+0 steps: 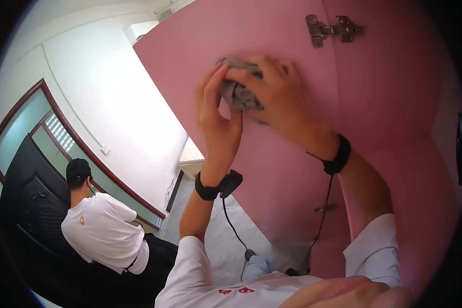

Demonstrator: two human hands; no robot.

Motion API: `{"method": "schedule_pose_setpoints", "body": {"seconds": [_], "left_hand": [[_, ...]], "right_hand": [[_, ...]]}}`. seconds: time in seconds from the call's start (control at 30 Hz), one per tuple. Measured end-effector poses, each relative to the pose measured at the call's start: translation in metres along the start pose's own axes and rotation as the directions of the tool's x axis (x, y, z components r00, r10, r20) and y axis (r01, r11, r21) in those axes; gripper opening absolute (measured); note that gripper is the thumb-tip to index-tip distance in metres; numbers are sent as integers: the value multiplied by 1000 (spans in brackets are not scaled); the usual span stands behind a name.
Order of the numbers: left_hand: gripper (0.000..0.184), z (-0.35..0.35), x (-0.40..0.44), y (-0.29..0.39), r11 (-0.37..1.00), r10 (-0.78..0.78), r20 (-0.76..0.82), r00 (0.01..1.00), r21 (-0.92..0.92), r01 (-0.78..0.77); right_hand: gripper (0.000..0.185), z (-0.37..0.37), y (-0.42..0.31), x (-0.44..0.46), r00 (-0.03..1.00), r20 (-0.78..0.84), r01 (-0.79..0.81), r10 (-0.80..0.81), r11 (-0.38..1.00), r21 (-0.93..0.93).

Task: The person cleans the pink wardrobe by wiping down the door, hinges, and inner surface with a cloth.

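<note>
A crumpled grey cloth (238, 95) is bunched up between my two hands, in front of the pink cabinet door (190, 49). My left hand (216, 105) grips the cloth from its left side, fingertips on its upper edge. Over its right side my right hand (277, 92) is closed, fingers curled around it. Whether the cloth touches the door is hard to tell. Each wrist wears a black band with a cable hanging from it.
A metal hinge (333, 31) joins the door to the pink cabinet side (390, 87); another hinge (325, 208) sits lower. At left, a person in a white shirt (105, 231) and dark cap is beside a black door (33, 179). A white wall (102, 66) stands behind.
</note>
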State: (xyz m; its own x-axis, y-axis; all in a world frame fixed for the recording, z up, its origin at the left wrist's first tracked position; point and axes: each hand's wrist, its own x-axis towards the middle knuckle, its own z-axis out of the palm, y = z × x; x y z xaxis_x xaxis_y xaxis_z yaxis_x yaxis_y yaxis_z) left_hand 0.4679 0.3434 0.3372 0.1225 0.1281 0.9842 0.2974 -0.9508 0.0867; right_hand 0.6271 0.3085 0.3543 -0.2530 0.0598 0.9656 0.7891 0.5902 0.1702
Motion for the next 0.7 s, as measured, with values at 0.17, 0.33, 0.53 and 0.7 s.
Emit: {"method": "schedule_pose_setpoints", "body": {"seconds": [0.17,0.33,0.53,0.7], "left_hand": [[65,45,27,24,954,-53,16,998,-295,55],[62,93,36,45,924,92,-15,996,-371,-91],[58,108,14,45,928,54,22,998,-371,-42],[59,121,-16,53,931,48,24,999,-363,-36]], "right_hand": [[75,-67,37,14,976,183,-108,118,992,-59],[66,-122,77,7,952,253,-250,172,915,318],[67,-145,74,9,863,462,-371,202,875,310],[60,-162,61,3,785,595,-255,172,965,58]]}}
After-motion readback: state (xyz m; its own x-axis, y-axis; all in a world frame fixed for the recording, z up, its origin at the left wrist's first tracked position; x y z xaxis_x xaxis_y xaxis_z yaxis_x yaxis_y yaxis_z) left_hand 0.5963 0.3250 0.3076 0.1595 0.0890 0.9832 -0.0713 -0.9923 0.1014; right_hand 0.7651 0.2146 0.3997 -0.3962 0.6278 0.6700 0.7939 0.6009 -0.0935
